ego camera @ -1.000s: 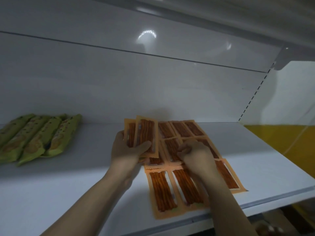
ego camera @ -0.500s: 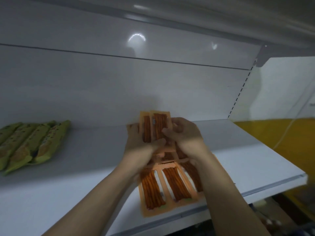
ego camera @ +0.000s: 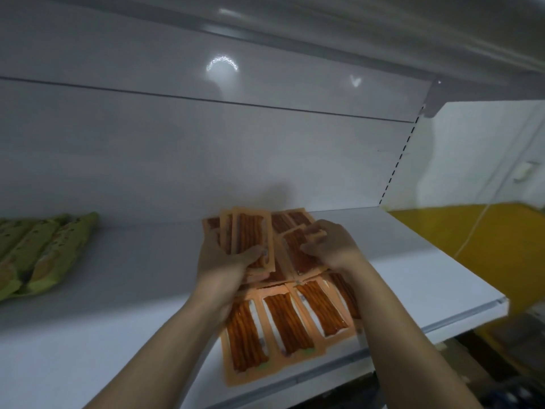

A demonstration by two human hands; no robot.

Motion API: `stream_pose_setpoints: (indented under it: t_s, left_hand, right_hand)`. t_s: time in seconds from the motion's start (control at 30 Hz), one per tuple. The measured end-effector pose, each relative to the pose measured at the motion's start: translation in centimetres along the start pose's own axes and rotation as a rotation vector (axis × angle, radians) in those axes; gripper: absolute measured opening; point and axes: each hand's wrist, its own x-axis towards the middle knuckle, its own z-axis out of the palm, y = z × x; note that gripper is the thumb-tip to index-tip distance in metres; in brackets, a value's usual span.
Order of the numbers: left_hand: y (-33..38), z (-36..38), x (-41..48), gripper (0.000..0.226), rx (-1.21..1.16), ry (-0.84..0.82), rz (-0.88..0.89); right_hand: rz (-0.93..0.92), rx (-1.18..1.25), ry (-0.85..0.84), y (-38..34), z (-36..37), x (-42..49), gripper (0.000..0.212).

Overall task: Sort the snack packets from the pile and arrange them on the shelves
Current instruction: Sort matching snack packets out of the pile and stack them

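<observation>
Several orange snack packets (ego camera: pixel 283 323) with clear windows showing red-brown sticks lie in rows on the white shelf (ego camera: pixel 413 278). My left hand (ego camera: pixel 224 261) grips a small stack of the same orange packets (ego camera: pixel 250 237), held upright above the rows, thumb across the front. My right hand (ego camera: pixel 333 246) pinches a single orange packet (ego camera: pixel 298 252) just to the right of the stack, low over the laid-out packets. Green snack packets (ego camera: pixel 44 255) lie side by side at the shelf's far left.
The shelf's white back panel (ego camera: pixel 206 149) rises right behind the packets, and an upper shelf (ego camera: pixel 383 33) hangs overhead. The front lip (ego camera: pixel 460 317) of the shelf runs close under my forearms. A yellow wall (ego camera: pixel 486 246) shows at the right, past the shelf's end.
My right hand has drawn one packet off the stack and moved it right and down toward the rows. My left hand keeps hold of the stack.
</observation>
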Motion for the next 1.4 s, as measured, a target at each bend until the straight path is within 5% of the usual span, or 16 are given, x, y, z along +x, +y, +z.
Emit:
stream_pose_setpoints:
  t_s: [0.4,0.53,0.67,0.8,1.1,1.27,1.4]
  left_hand:
    - [-1.4,-0.3,-0.2,0.039,0.107,0.036,0.107]
    - [-1.4,-0.4,-0.3,0.042,0.120,0.039,0.098]
    - [-1.6,0.0,-0.3,0.043,0.147,0.040,0.127]
    - [-1.6,1.5,-0.2,0.052,0.225,-0.021,0.158]
    - [-0.4,4.2,0.6,0.018,0.329,-0.014,0.199]
    - [-1.0,6.7,0.6,0.009,0.427,0.036,0.143]
    - [-2.2,8.9,-0.1,0.021,0.480,0.083,0.093]
  right_hand:
    - [-0.009,-0.315,0.036,0.3,1.6,0.2,0.007]
    - [-0.056,-0.352,0.056,-0.1,1.9,-0.4,0.017]
    - [-0.187,-0.058,0.112,-1.7,1.2,-2.1,0.019]
    - [-0.233,0.312,-0.066,-3.8,0.6,-3.8,0.009]
    - [-0.066,0.498,0.280,0.9,-6.1,-2.4,0.032]
    - [-0.008,0.373,0.099,4.6,-7.1,-0.7,0.042]
    - [0.037,0.537,-0.059,6.3,-6.3,1.2,0.037]
